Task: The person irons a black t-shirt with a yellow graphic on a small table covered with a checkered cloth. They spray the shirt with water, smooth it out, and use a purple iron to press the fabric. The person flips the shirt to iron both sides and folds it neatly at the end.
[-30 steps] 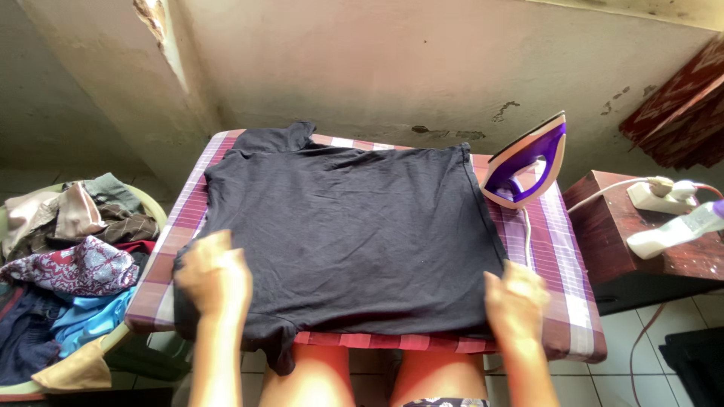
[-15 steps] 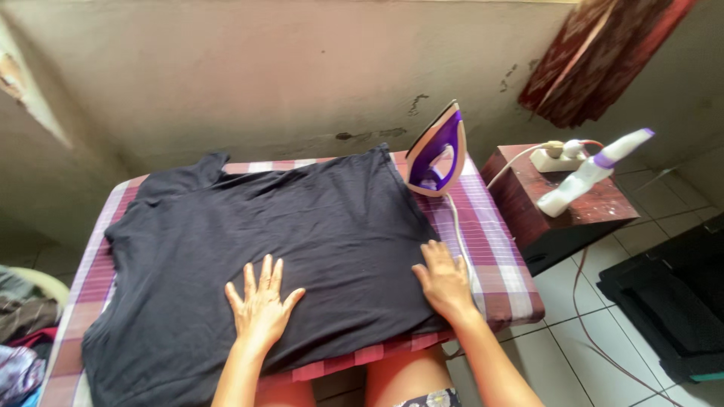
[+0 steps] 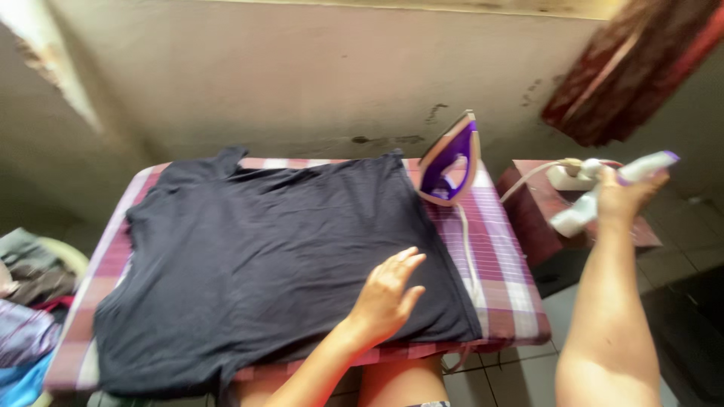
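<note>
From the head camera we look down on a dark T-shirt (image 3: pixel 271 256) spread flat across the worktop (image 3: pixel 505 279), which wears a red, purple and white checked cover; the shirt's near edge hangs a little over the front of it. Our left hand (image 3: pixel 386 295) lies on the shirt near its right side, palm down, fingers spread apart and gripping nothing. Our right hand (image 3: pixel 620 197) is out to the right, well clear of the worktop, with its fingers closed round a white spray bottle (image 3: pixel 612 193) with a purple tip (the picture is blurred there, so we cannot tell whether the bottle touches the stand beneath it). That dark red wooden stand (image 3: pixel 539 218) sits just beside the worktop and carries a white power strip (image 3: pixel 571 175). A purple and cream iron (image 3: pixel 450 160) stands upright on its heel at the far right corner of the worktop, just beside the shirt's edge, and its white cord (image 3: pixel 466 249) runs toward us along the checked cover. At the left edge a heap of mixed clothes (image 3: pixel 26 301) rests in a pale basket. A dark patterned cloth (image 3: pixel 626 68) hangs at the upper right against the stained wall.
</note>
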